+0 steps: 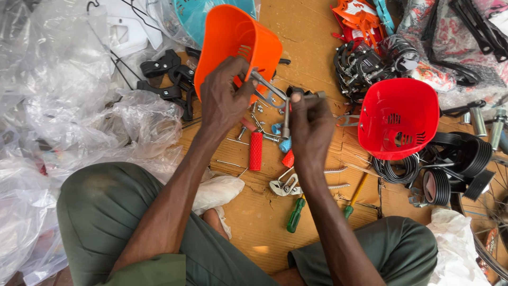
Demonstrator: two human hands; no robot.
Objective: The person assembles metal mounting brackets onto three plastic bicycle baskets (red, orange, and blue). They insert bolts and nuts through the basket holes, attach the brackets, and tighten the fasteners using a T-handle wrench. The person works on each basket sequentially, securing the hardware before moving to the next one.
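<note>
My left hand [222,98] grips the rim of an orange plastic basket [233,39] and a metal bracket [267,87] against it. Just right of it, my right hand [309,124] is closed around a metal socket tool [286,119] that points down beside the bracket. Both hands hover over the wooden floor [307,37], above loose bolts, a red hand grip [255,151], and small blue and red caps.
A red basket [398,117] lies to the right beside black coiled cable [394,169] and small black wheels [465,159]. Pliers [286,185] and two green-handled screwdrivers [295,214] lie near my knees. Clear plastic bags [63,106] fill the left; black brackets [169,79] sit behind.
</note>
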